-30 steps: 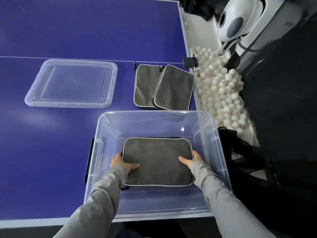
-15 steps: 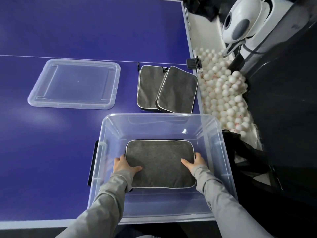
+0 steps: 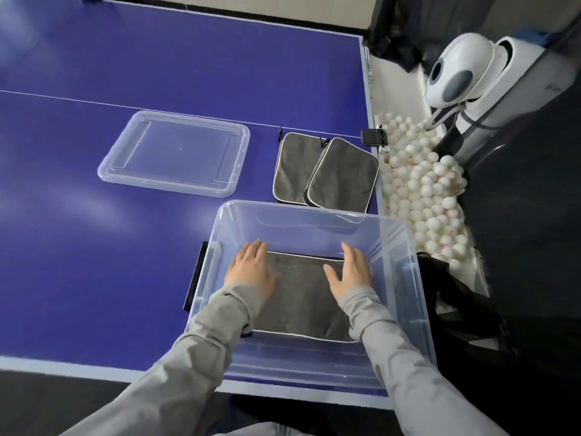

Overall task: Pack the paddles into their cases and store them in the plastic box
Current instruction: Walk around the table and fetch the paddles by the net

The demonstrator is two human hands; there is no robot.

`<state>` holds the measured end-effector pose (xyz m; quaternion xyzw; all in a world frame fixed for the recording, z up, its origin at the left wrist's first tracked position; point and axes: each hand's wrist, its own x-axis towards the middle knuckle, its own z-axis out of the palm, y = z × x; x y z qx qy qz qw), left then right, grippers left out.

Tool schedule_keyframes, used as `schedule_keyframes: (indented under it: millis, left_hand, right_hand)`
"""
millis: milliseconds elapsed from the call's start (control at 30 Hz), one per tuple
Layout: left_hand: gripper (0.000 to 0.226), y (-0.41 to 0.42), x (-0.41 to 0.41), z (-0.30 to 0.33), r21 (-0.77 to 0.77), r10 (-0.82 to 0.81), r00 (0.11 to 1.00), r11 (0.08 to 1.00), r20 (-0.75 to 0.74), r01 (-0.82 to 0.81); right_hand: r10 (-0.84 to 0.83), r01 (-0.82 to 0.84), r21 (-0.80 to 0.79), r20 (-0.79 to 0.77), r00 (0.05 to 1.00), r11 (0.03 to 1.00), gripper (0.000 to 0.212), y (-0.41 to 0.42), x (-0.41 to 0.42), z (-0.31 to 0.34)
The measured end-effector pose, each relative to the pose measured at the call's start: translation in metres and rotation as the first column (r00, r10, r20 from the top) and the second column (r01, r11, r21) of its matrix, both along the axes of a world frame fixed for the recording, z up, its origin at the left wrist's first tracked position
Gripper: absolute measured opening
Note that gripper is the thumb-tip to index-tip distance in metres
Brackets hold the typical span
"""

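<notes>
A clear plastic box (image 3: 405, 265) stands at the near edge of the blue table. A grey paddle case (image 3: 303, 297) with white piping lies flat on its bottom. My left hand (image 3: 251, 269) and my right hand (image 3: 350, 272) hover inside the box above the case's left and right sides, fingers straight and spread, holding nothing. Two more grey cases lie beyond the box, the left case (image 3: 290, 166) partly under the right case (image 3: 344, 174).
The box's clear lid (image 3: 176, 152) lies on the table to the far left. A trough full of white balls (image 3: 421, 187) runs along the table's right edge, with a white ball machine (image 3: 462, 70) behind it. A black bag (image 3: 462, 309) sits right of the box.
Both hands have let go of the case's side edges and lifted up and forward above it. The case stays flat in the box.
</notes>
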<state>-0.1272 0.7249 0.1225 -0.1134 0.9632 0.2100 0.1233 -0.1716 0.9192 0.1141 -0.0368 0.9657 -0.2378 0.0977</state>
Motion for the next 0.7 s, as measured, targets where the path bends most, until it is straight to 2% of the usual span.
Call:
schedule_keyframes:
  millis: [167,367,600,700]
  left_hand:
    - [0.069,-0.019,0.013,0.035,-0.059,0.027,0.991,0.998,-0.129,-0.035]
    - [0.070,-0.077,0.048,0.061,-0.129,0.163,0.968,0.973,-0.189,-0.189]
    - [0.068,-0.150,0.120,0.049,-0.133,0.412,0.909,0.899,-0.067,-0.418]
    - [0.068,-0.176,0.166,0.029,-0.103,0.512,0.859,0.855,0.013,-0.509]
  right_hand:
    - [0.154,-0.157,-0.082,-0.049,0.987,0.984,0.062,-0.040,-0.001,0.026]
    - [0.382,-0.388,-0.035,-0.124,0.916,0.921,0.063,-0.098,-0.002,0.054]
    - [0.620,-0.615,0.092,-0.192,0.761,0.783,0.057,-0.190,0.033,0.063]
    - [0.742,-0.714,0.203,-0.162,0.650,0.670,0.058,-0.230,0.065,0.054]
